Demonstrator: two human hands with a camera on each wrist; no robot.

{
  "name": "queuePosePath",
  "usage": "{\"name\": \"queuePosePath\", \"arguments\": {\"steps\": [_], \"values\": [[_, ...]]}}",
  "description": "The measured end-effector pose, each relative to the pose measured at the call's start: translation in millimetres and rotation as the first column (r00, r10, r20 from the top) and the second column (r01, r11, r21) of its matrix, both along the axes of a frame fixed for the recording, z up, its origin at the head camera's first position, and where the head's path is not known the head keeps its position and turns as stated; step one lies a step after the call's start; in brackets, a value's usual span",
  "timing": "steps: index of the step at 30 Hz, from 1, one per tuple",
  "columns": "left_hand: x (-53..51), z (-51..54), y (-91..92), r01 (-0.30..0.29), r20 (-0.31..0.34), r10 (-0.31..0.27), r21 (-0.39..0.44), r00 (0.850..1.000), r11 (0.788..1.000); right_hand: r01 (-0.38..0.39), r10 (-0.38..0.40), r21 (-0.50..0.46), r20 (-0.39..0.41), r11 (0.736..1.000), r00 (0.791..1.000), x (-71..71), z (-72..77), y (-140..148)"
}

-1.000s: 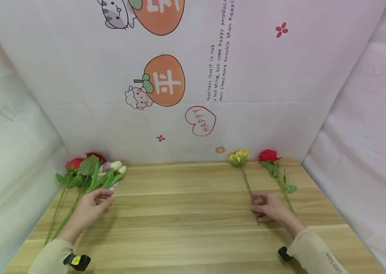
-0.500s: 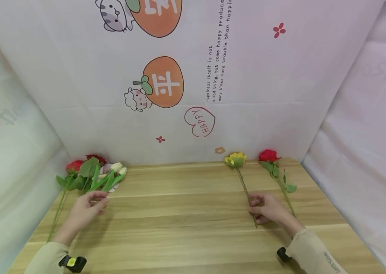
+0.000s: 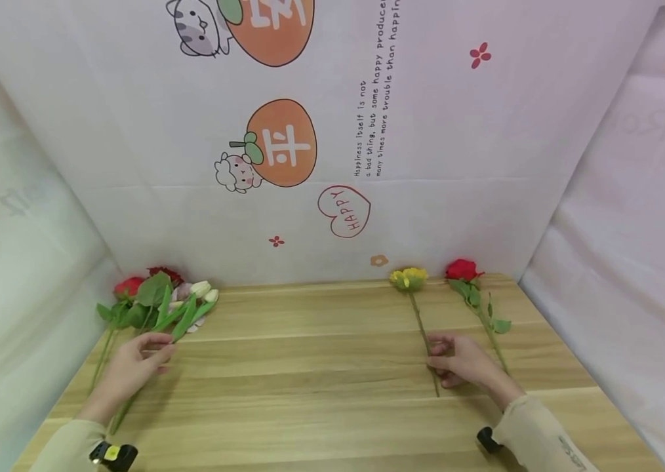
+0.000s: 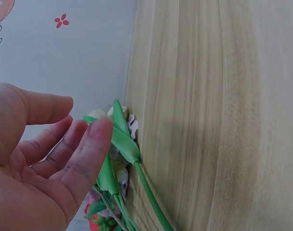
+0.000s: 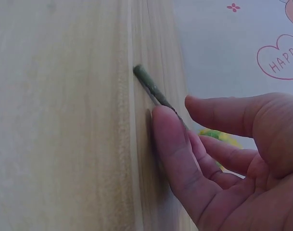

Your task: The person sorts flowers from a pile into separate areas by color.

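My left hand (image 3: pixel 134 367) is loosely curved and holds nothing. Its fingertips are by the green leaves of the white tulips (image 3: pixel 205 292); I cannot tell whether they touch. In the left wrist view a wide gap separates the thumb from the fingers, and a tulip leaf (image 4: pixel 124 144) shows behind them. A yellow flower (image 3: pixel 409 280) lies at the back right, its bare stem (image 3: pixel 418 318) running toward me. Around the lower stem, my right hand (image 3: pixel 462 360) has its digits apart. The right wrist view shows the stem's cut end (image 5: pixel 141 72) just past the fingertips, without a pinch.
A red rose (image 3: pixel 463 270) with a leafy stem lies right of the yellow flower. On the left, another red rose (image 3: pixel 129 286) and a dark red flower (image 3: pixel 166 273) lie among the tulips. A printed white cloth (image 3: pixel 427 216) stands behind the wooden table (image 3: pixel 309 367).
The yellow flower has come slightly nearer, its stem end shifting left and toward me. My right hand's fingers have moved slightly left. My left hand has drifted left over the bunch's stems.
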State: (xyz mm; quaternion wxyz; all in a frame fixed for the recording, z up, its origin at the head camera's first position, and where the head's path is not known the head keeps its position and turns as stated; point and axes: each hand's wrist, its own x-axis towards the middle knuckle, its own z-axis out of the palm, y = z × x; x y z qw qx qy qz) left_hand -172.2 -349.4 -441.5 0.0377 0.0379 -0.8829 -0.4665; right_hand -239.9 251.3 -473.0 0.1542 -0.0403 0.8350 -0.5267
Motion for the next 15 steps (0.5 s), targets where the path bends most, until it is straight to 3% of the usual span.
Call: {"name": "queuePosePath", "arguments": {"steps": [8, 15], "values": [[2.7, -1.1, -5.3, -0.002, -0.001, 0.002, -0.01, 1.0, 1.0, 0.014, -0.012, 0.098, -0.019, 0.995, 1.0, -4.7, -7.6, -1.2], [3.2, 3.8, -8.1, -0.005, 0.012, 0.005, -0.055, 1.0, 0.998, 0.001, 0.004, 0.123, -0.036, 0.992, 0.999, -4.5, -3.3, -1.2]]}}
